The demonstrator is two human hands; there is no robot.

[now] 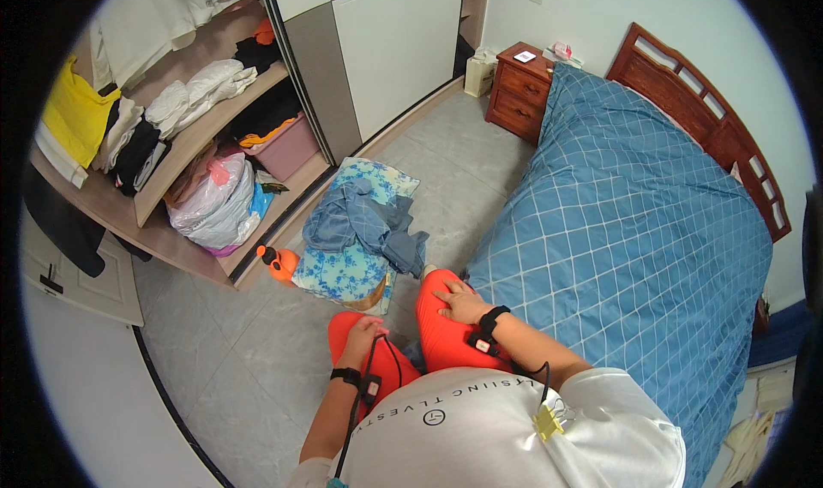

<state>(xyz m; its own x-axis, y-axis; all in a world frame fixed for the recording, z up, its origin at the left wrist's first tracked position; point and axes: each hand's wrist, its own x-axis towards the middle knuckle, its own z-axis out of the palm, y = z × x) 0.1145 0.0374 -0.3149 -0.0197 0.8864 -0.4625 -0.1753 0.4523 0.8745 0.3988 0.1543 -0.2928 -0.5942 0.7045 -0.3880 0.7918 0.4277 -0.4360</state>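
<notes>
I am seated, with red trousers (pixel 446 325) over both knees. On the left knee, my left hand (pixel 360 338) is closed, its fingers pressed together at the top loop of a black cable (pixel 369 364). My right hand (pixel 463 304) lies on the right thigh with its fingers spread, holding nothing. Both wrists carry black straps with small devices. In front of my knees, a crumpled blue-grey garment (pixel 364 222) lies on a blue floral cloth (pixel 343 269). This cloth covers a support that is mostly hidden; a tan curved edge shows underneath.
An orange bottle (pixel 280 263) stands left of the floral cloth. Farther left, an open wardrobe (pixel 201 115) holds clothes, a stuffed plastic bag (pixel 219 201) and a pink bin (pixel 287 149). A bed with a blue checked cover (pixel 626 231) fills the right side, beside a wooden nightstand (pixel 519 89).
</notes>
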